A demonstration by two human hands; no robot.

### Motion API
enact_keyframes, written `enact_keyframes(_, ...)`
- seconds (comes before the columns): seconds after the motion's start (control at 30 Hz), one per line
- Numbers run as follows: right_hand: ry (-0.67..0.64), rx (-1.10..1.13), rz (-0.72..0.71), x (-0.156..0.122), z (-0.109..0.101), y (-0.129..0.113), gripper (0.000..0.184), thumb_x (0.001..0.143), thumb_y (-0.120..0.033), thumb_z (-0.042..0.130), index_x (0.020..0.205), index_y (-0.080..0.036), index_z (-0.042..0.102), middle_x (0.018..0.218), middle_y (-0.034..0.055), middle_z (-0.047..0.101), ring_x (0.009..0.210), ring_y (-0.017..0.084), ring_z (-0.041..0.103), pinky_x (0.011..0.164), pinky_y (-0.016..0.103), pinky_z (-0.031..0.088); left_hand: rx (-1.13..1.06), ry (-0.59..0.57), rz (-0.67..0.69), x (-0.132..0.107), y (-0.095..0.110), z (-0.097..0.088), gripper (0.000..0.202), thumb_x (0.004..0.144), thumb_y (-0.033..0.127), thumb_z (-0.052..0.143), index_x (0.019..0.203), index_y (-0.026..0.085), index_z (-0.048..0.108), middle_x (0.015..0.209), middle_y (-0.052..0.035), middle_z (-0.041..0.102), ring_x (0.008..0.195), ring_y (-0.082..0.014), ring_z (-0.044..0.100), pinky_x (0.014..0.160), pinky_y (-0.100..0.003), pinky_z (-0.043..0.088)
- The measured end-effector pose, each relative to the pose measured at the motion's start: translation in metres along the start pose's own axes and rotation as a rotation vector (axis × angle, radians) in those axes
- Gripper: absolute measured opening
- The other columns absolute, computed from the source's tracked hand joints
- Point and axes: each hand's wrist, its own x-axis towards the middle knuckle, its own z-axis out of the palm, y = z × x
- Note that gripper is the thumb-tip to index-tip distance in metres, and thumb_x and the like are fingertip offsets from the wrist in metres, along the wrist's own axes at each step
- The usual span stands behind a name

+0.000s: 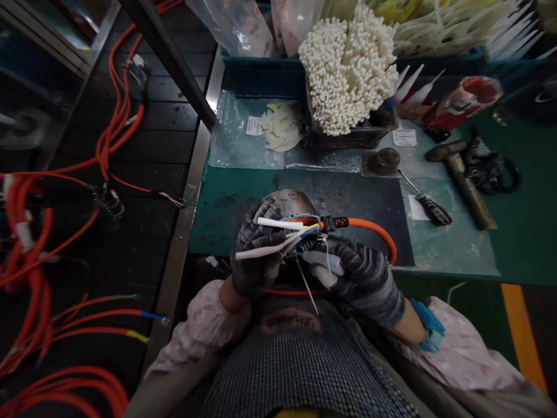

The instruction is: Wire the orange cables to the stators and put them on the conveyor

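Observation:
Close to my body, a round metal housing (293, 202) sits at the table's front edge. My left hand (256, 252), in a grey striped glove, is closed around its left side. White sleeved leads (265, 248) stick out from it across that hand. An orange cable (372, 225) with a black strain relief (335, 223) runs off to the right. My right hand (365, 281), also gloved, is closed at the housing's near right side, with a white tube-like piece (324, 261) at its fingertips. A thin pale strip (308, 287) hangs below. The housing's inside is mostly hidden.
On the green table (522, 244) lie a screwdriver (433, 209), a hammer (465, 183) and a red roll-like container (467, 104). Behind stands a bin of white-tipped pieces (348, 75). Orange cables (117, 128) cover the dark floor at left, beside a slanted metal bar (174, 64).

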Motion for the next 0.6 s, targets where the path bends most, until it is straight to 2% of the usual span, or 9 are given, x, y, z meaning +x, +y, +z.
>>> enact_keyframes(0.07, 0.003, 0.011, 0.023, -0.002, -0.005, 0.003, 0.022, 0.101, -0.034, 0.070, 0.118, -0.030, 0.081, 0.106, 0.0039, 0.086, 0.087, 0.027, 0.083, 0.077, 0.041, 0.071, -0.022, 0.042, 0.128, 0.014, 0.007, 0.000, 0.031, 0.108, 0.040, 0.054, 0.132, 0.031, 0.070, 0.123, -0.0076, 0.079, 0.122, -0.0305, 0.076, 0.109, -0.054, 0.062)
enact_keyframes(0.17, 0.024, -0.023, 0.060, -0.007, -0.013, 0.011, 0.024, 0.101, -0.034, 0.070, 0.123, -0.034, 0.080, 0.110, 0.0018, 0.085, 0.095, 0.027, 0.082, 0.087, 0.043, 0.069, 0.030, 0.053, 0.203, 0.041, 0.023, 0.001, 0.028, 0.108, 0.032, 0.056, 0.133, 0.027, 0.067, 0.136, -0.0097, 0.076, 0.135, -0.0299, 0.069, 0.117, -0.054, 0.057)
enact_keyframes(0.23, 0.060, -0.065, 0.070, -0.010, -0.016, 0.016, 0.022, 0.099, -0.035, 0.074, 0.119, -0.035, 0.081, 0.095, 0.0007, 0.083, 0.081, 0.025, 0.079, 0.077, 0.039, 0.067, 0.072, 0.016, 0.225, 0.059, 0.033, 0.003, 0.026, 0.109, 0.030, 0.054, 0.131, 0.025, 0.066, 0.140, -0.0112, 0.074, 0.141, -0.0284, 0.066, 0.121, -0.052, 0.054)
enact_keyframes(0.33, 0.088, -0.129, 0.059, -0.008, -0.018, 0.021, 0.013, 0.095, -0.038, 0.080, 0.106, -0.032, 0.082, 0.070, -0.0004, 0.073, 0.060, 0.019, 0.066, 0.057, 0.033, 0.055, 0.159, -0.042, 0.239, 0.078, 0.042, 0.006, 0.030, 0.110, 0.027, 0.050, 0.135, 0.022, 0.064, 0.145, -0.0131, 0.071, 0.143, -0.0278, 0.064, 0.120, -0.049, 0.055)
enact_keyframes(0.43, 0.091, -0.216, 0.035, -0.001, -0.020, 0.021, 0.012, 0.094, -0.039, 0.080, 0.102, -0.030, 0.080, 0.071, -0.0005, 0.074, 0.063, 0.018, 0.066, 0.055, 0.031, 0.049, 0.308, -0.062, 0.260, 0.089, 0.046, 0.010, 0.033, 0.109, 0.025, 0.049, 0.135, 0.017, 0.067, 0.143, -0.0148, 0.073, 0.138, -0.0294, 0.068, 0.117, -0.047, 0.058)
enact_keyframes(0.53, 0.138, -0.293, 0.009, 0.006, -0.024, 0.022, 0.015, 0.098, -0.042, 0.073, 0.090, -0.029, 0.076, 0.063, -0.0016, 0.069, 0.057, 0.017, 0.061, 0.051, 0.033, 0.044, 0.393, -0.080, 0.304, 0.100, 0.049, 0.015, 0.033, 0.110, 0.024, 0.046, 0.129, 0.015, 0.072, 0.132, -0.0141, 0.077, 0.130, -0.0288, 0.073, 0.115, -0.046, 0.058)
enact_keyframes(0.6, 0.153, -0.331, -0.020, 0.010, -0.026, 0.024, 0.018, 0.100, -0.044, 0.068, 0.090, -0.031, 0.075, 0.062, -0.0016, 0.068, 0.055, 0.018, 0.059, 0.051, 0.034, 0.043, 0.431, -0.082, 0.349, 0.108, 0.051, 0.020, 0.031, 0.110, 0.021, 0.046, 0.125, 0.014, 0.072, 0.125, -0.0143, 0.079, 0.127, -0.0290, 0.074, 0.113, -0.044, 0.059)
